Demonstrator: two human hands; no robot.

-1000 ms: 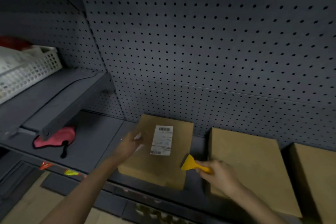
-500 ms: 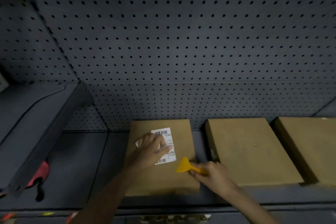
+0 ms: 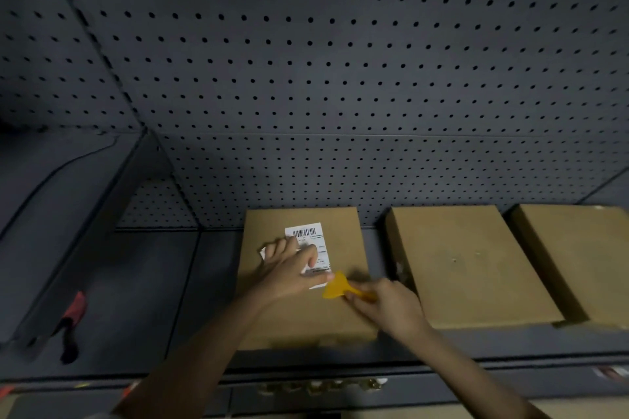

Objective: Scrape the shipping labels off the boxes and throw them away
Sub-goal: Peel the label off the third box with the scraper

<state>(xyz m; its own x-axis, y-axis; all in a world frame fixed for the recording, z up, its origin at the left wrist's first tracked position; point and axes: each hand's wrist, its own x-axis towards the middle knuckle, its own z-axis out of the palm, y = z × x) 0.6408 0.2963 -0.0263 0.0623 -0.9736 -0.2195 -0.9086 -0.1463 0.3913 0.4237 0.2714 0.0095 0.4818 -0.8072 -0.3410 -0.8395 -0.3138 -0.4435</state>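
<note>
A flat cardboard box [image 3: 343, 241] lies on the dark shelf with a white shipping label [image 3: 306, 235] on its top. My left hand [image 3: 289, 269] rests flat across the label's lower half, and a bit of crumpled white paper [image 3: 263, 250] shows under its fingers. Just right of it, my right hand [image 3: 388, 306] grips a yellow plastic scraper [image 3: 335, 289]. The scraper's blade touches the label's lower right corner.
Two more bare cardboard boxes [image 3: 466, 265] [image 3: 578, 255] lie to the right on the same shelf [image 3: 136, 282]. A grey pegboard wall [image 3: 340, 78] stands behind. A red and black object [image 3: 73, 320] lies at the left under a slanted shelf.
The view swung right and down. My left hand went from the box's left edge onto the label. The scraper slid left until its blade met the label's lower corner.
</note>
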